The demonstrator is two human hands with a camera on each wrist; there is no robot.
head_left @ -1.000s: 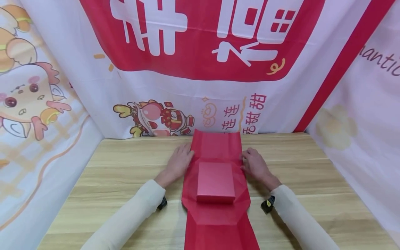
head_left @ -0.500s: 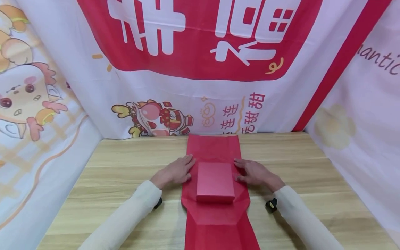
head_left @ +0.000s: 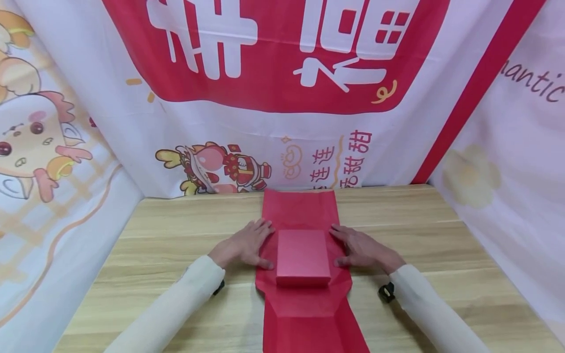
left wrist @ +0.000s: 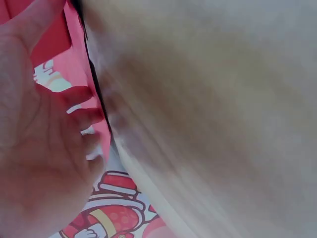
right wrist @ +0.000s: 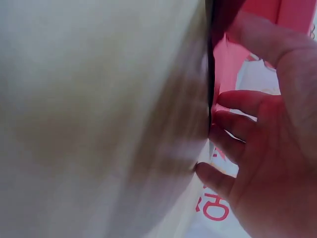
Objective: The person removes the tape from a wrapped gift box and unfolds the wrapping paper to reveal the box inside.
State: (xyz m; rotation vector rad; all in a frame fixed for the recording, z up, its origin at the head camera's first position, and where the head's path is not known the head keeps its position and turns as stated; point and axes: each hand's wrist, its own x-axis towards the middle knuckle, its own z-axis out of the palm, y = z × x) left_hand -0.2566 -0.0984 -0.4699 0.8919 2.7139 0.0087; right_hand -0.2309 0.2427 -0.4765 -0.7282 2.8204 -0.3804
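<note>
A flat square red box point(head_left: 302, 255) sits on an unfolded red paper or card piece point(head_left: 300, 206), which runs from the far table edge toward the near side. My left hand point(head_left: 247, 243) rests at the left side of the red piece, fingers extended onto it and thumb spread toward the box. On the opposite side my right hand point(head_left: 361, 246) lies likewise, fingertips on the edge beside the box. Both wrist views show the palms, the left hand point(left wrist: 39, 134) and the right hand point(right wrist: 277, 139), with fingers extended at the red edge and nothing gripped.
The wood-grain table point(head_left: 185, 294) carries the red piece. A printed cloth point(head_left: 212, 117) hangs just behind the table, and more printed cloth walls point(head_left: 66, 235) stand at the left and right. Dark wrist cameras point(head_left: 386, 292) sit below the sleeves.
Both hands have come from the upper side edges onto the red piece beside the box, thumbs now spread apart. The far end, its sides raised earlier, now lies flatter. The box stays in place.
</note>
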